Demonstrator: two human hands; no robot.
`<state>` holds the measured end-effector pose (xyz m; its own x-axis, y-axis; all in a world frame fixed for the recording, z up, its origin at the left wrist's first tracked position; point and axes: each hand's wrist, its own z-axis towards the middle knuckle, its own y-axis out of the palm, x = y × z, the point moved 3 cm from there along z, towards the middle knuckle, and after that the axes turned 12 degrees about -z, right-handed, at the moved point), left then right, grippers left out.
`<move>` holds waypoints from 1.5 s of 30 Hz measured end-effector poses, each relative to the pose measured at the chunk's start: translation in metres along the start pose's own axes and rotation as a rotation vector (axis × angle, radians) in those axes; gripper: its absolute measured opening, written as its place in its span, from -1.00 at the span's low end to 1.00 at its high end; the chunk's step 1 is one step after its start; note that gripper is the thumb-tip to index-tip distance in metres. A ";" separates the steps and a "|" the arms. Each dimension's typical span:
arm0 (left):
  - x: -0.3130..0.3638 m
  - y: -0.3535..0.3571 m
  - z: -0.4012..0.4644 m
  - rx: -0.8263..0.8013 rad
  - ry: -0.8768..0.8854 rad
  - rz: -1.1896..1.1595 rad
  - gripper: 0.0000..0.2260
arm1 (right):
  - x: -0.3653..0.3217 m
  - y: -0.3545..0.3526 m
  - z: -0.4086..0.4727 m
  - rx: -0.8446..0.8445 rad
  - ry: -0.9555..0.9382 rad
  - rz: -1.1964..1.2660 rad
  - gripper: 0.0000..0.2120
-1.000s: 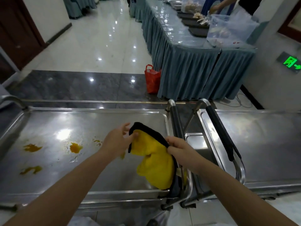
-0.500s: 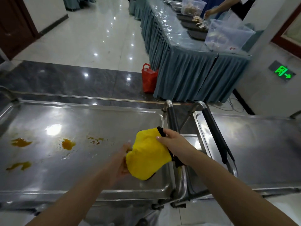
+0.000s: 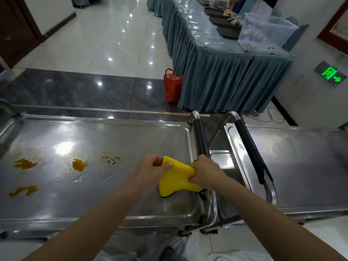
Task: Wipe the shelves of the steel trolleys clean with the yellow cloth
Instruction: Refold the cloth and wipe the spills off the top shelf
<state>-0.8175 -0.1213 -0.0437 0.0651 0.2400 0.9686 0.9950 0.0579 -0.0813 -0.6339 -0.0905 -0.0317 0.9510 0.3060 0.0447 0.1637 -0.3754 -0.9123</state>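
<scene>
Both hands hold the yellow cloth [image 3: 175,181] just above the right end of the left steel trolley's top shelf [image 3: 94,140]. My left hand [image 3: 152,167] pinches its upper left corner, and my right hand [image 3: 204,173] grips its bunched right side. The cloth's lower part hangs down, black-edged, near the shelf surface. Several orange-brown sauce stains [image 3: 79,164] lie on the shelf's left half. A second steel trolley [image 3: 301,157] stands directly to the right, its shelf looking unstained.
Two black-padded push handles [image 3: 250,151] stand between the trolleys. Beyond them are a dark floor strip, a red plastic bag [image 3: 172,85] and a long table with blue skirting [image 3: 216,68] holding trays and a clear tub. A person stands at its far end.
The hands have lowered and drawn the cloth out between them. My left hand came up from beneath the cloth to take its upper left corner. The view shifted slightly.
</scene>
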 end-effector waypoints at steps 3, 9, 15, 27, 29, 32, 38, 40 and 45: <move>0.010 -0.002 0.012 0.001 0.094 -0.006 -0.80 | 0.005 -0.005 0.002 0.205 0.007 0.008 -0.76; 0.003 -0.008 0.018 -0.109 0.106 -0.053 -0.96 | 0.001 0.003 -0.015 0.578 -0.301 0.014 -0.67; -0.096 -0.012 -0.014 -0.202 -0.241 0.065 -0.86 | -0.017 0.101 -0.022 -0.003 -0.264 0.052 -0.56; -0.156 -0.020 -0.022 -0.040 -0.257 0.231 -0.46 | -0.037 0.136 0.000 0.275 -0.182 -0.117 -0.37; -0.161 -0.026 -0.026 0.005 -0.096 0.456 -0.48 | -0.047 0.144 -0.008 0.378 -0.451 -0.242 -0.42; -0.178 -0.034 -0.035 -0.053 -0.057 0.866 -0.44 | -0.049 0.179 -0.015 0.231 -0.647 -0.319 -0.42; -0.210 -0.062 -0.051 -0.126 -0.174 1.175 -0.09 | -0.053 0.190 0.039 0.150 -0.457 -0.224 -0.43; -0.215 -0.064 -0.050 -0.129 -0.163 1.150 -0.11 | -0.055 0.185 0.059 0.155 -0.363 -0.184 -0.43; -0.207 -0.071 -0.036 -0.150 -0.088 1.177 -0.09 | -0.066 0.189 0.059 0.184 -0.183 -0.096 -0.45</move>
<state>-0.8994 -0.2097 -0.2303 0.9451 0.1363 0.2970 0.3264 -0.3552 -0.8759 -0.6808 -0.1299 -0.2309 0.8673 0.4920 0.0753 0.1842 -0.1768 -0.9669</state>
